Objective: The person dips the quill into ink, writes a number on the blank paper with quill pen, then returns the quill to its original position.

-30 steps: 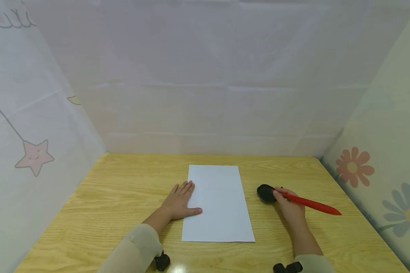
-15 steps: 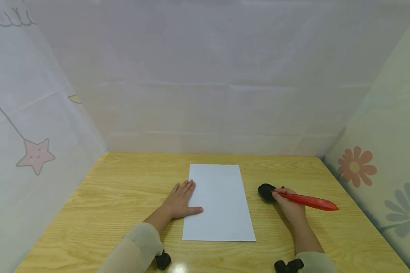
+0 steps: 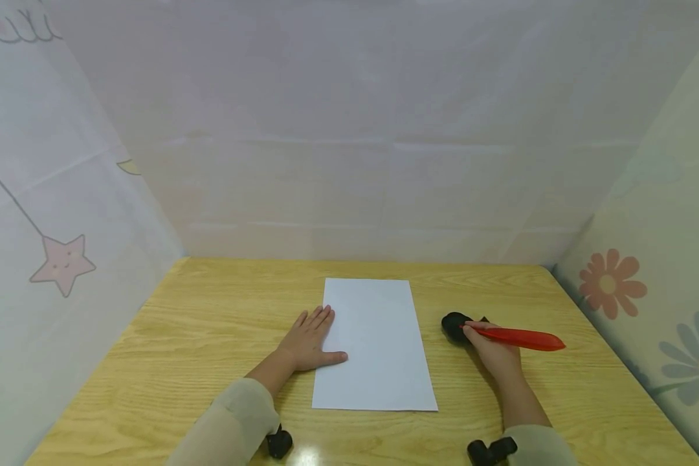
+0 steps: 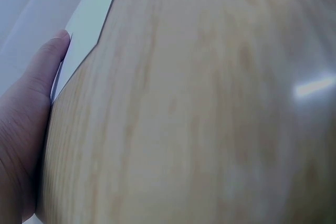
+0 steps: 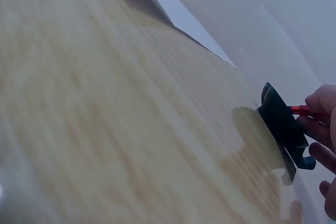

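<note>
Pinching the red pen with the fingers of the right hand, tip at the black dish, broad end toward the right edge of the surface. Leftward from there to the white sheet, long axis running near edge to far; resting the closer left hand across its left side, fingers straight, thumb apart.

Cream sleeves (black wrist cameras alongside)

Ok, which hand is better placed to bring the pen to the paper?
Likely the right hand: it pinches the pen, tip at the black object. The left hand rests across the left edge of the paper.
</note>
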### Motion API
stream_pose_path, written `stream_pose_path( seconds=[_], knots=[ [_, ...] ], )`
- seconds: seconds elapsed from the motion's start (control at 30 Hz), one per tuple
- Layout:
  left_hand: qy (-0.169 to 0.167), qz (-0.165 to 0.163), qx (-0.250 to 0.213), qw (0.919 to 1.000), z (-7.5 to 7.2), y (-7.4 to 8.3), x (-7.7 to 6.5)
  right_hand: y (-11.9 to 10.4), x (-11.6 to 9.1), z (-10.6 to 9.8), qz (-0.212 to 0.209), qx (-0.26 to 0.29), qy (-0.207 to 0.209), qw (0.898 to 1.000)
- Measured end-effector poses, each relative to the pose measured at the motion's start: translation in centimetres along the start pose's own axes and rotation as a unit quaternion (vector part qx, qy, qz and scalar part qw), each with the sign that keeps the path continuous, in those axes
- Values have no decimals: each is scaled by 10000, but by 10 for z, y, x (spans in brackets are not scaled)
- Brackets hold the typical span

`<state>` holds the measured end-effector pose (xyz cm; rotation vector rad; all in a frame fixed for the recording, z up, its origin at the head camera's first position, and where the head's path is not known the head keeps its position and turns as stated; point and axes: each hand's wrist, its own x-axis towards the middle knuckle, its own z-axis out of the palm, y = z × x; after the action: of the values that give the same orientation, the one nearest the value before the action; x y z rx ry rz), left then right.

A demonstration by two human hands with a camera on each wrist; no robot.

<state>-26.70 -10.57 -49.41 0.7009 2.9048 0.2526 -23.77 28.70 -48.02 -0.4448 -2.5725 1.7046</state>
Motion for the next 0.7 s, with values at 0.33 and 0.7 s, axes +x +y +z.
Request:
stream_pose_path(
  seconds=[0.33,0.7],
  knots=[
    [38,-15,-95,9999,5,-1,1,2,1,1,-236,-407,-16,9989],
    [20,21,9,10000,1,-1,-1,-4,-4,1,-96,-361,96,9993]
  ],
)
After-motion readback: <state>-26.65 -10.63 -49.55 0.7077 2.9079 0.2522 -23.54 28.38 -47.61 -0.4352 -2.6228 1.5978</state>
